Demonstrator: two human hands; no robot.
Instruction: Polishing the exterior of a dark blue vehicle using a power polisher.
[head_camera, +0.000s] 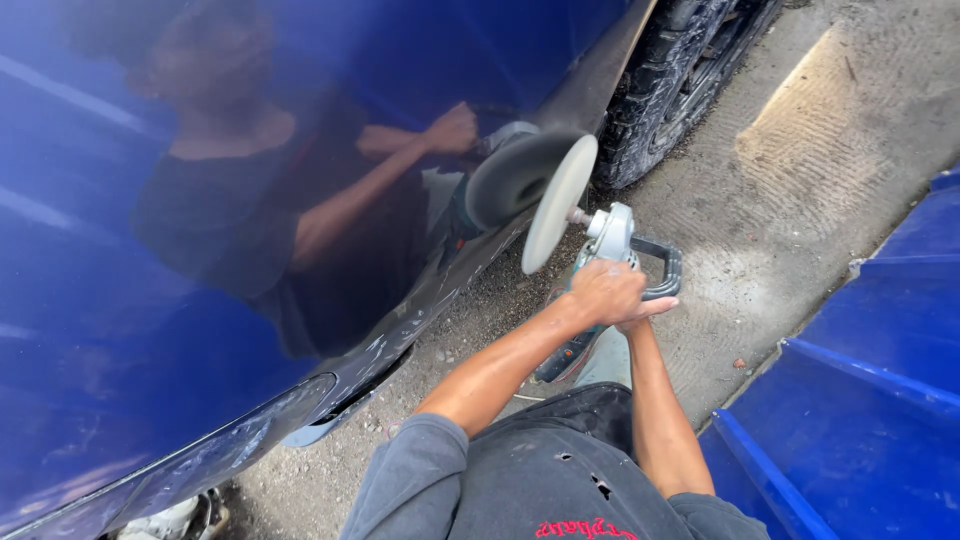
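We note the left hand (603, 292) clenched over the body of the polisher (600, 262). The right hand (645, 310) lies beneath it at the loop handle; whether it grips, we cannot tell. The polishing pad (558, 203) stands just off the blue car panel (150, 300), near its lower edge. Open gravel ground (780, 200) lies between the tyre (670, 80) and blue steps (860, 400).

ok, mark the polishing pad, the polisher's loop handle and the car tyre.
polishing pad (558, 205): head view, on the white pad's face.
loop handle (668, 268): head view, on the dark handle's outer bar.
car tyre (655, 90): head view, on the tread.
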